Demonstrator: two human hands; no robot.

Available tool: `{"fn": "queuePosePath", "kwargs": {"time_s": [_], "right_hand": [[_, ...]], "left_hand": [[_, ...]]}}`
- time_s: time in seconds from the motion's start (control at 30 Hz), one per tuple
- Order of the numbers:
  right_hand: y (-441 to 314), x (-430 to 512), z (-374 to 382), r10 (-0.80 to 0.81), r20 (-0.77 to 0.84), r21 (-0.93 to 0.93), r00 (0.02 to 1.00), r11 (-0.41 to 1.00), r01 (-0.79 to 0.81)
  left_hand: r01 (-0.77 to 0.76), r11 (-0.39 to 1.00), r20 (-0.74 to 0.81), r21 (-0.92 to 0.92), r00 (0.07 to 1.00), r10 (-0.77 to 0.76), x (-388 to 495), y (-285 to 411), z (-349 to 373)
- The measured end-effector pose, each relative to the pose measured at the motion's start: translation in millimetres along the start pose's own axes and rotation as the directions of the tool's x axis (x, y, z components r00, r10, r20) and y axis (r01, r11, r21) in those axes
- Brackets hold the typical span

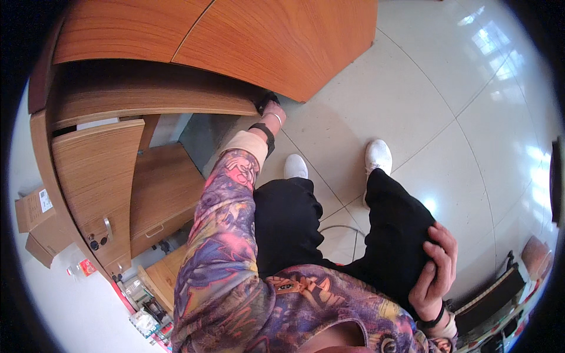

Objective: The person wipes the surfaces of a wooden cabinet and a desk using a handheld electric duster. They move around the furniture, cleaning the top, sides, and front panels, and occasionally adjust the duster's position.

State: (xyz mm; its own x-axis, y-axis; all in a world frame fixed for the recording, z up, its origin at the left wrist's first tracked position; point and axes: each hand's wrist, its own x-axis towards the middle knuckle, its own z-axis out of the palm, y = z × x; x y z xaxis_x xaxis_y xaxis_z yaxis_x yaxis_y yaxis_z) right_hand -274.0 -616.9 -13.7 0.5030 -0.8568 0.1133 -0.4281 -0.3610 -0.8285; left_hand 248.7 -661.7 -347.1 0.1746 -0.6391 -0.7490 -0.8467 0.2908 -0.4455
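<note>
My left hand (274, 111) reaches forward to the end of a wooden ledge (154, 105) beneath the reddish-brown desk (265, 39). Its fingers are closed on a small black object (266, 99), whose kind I cannot make out. A black band and a pale bangle circle that wrist. My right hand (439, 264) rests on the right thigh of my black trousers (397, 229), holding nothing, with its fingers slightly apart.
Left of me, a wooden cabinet door (95, 189) with a metal handle stands beside a lower shelf (165, 181). A cardboard box (44, 225) and a red-labelled plastic bottle (84, 267) are farther left. My white shoes (378, 155) stand on floor tiles (419, 101).
</note>
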Motion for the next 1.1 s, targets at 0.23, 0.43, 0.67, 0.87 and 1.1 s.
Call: {"fn": "queuePosePath", "kwargs": {"time_s": [0.23,0.43,0.67,0.87,1.1], "right_hand": [[-1.8,7.2,4.6,-0.004,0.03,-0.007,1.0,1.0,0.004],[-12.8,8.0,18.6,-0.087,-0.045,0.047,0.995,0.995,0.089],[-30.8,8.9,27.6,-0.24,-0.075,0.026,0.968,0.97,0.243],[-78.1,28.1,30.4,-0.099,0.177,0.767,0.979,0.637,-0.074],[-137.3,15.1,91.8,-0.068,0.44,0.891,0.895,0.159,-0.426]], "left_hand": [[0.008,1.0,0.091,-0.004,0.996,-0.007,-25.2,3.8,-43.7],[0.155,0.986,-0.071,-0.066,0.985,-0.16,-174.8,-54.7,-149.9],[-0.39,0.565,-0.532,-0.728,0.84,-0.105,-373.8,-51.9,-225.6],[-0.467,-0.841,-0.497,-0.273,0.817,-0.293,-455.5,2.2,-217.3],[-0.546,-0.833,-0.389,0.085,0.752,-0.532,-482.4,77.5,-193.0]]}}
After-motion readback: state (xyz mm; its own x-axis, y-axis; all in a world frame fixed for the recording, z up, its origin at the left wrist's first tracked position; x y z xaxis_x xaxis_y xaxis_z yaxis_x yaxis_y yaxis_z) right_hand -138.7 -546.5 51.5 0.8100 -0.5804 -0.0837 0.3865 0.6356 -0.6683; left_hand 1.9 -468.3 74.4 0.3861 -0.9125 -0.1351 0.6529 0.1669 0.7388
